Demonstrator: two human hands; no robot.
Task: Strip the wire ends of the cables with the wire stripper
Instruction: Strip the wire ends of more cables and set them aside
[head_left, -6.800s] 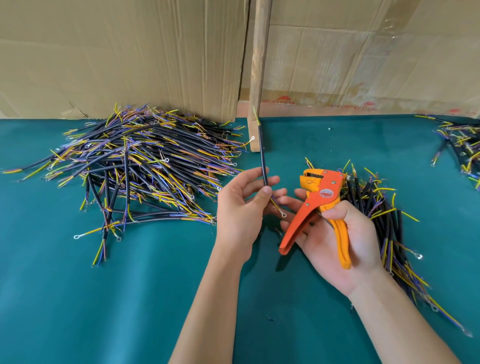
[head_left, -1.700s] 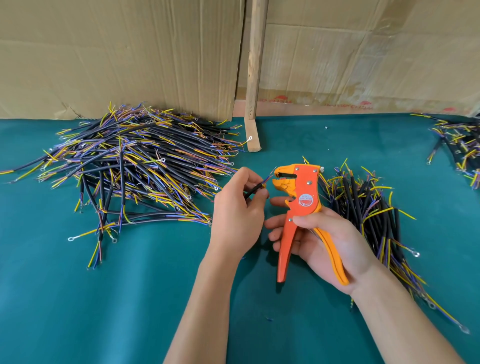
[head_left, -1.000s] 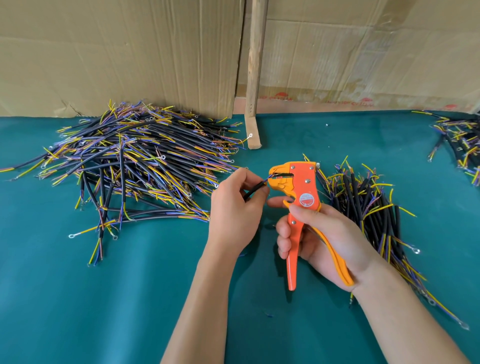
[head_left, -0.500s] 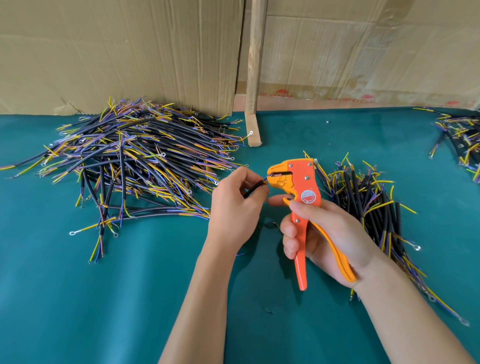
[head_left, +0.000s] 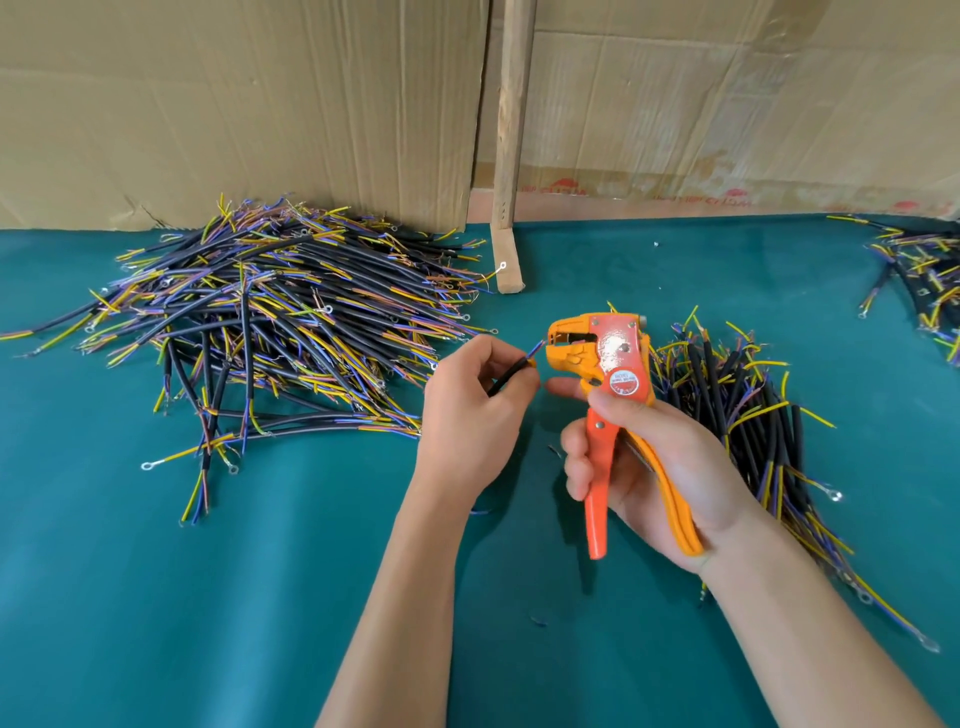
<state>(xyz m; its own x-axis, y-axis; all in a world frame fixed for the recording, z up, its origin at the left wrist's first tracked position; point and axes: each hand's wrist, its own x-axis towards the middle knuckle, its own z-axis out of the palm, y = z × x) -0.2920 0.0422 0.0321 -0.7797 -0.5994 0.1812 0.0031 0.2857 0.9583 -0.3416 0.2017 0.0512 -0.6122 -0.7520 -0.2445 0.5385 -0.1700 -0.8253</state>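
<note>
Cardboard sheets (head_left: 249, 104) backed a teal table (head_left: 156, 597), red print along their lower edge too faint to read; a big cable heap (head_left: 280, 322) lay at left, a smaller bundle (head_left: 737, 410) behind the right hand (head_left: 670, 467), which gripped the orange wire stripper (head_left: 608, 395) by its handles; its round red label was illegible; the left hand (head_left: 472, 410) pinched a black cable (head_left: 511, 374), coloured tips just short of the stripper's head.

Matt cloth table (head_left: 156, 597) — glossy painted wire stripper (head_left: 618, 364)
</note>
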